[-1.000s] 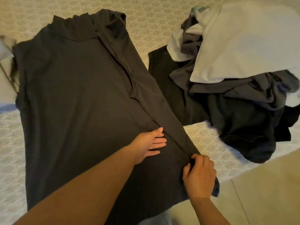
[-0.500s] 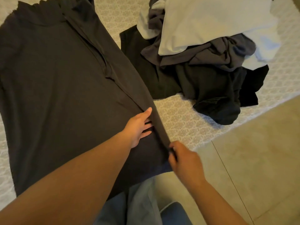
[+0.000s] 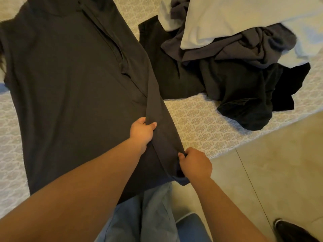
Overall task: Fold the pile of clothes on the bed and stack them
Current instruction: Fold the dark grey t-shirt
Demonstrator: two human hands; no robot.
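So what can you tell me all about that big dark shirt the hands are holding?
The dark shirt is a big, dark grey, soft-looking cloth thing spread flat on the patterned bed. Its right side is folded over in a long strip running from the top down to the near edge. The left hand grips that folded edge, and the right hand pinches its lower corner, which hangs a little past the bed. The pile of clothes lies just to its right.
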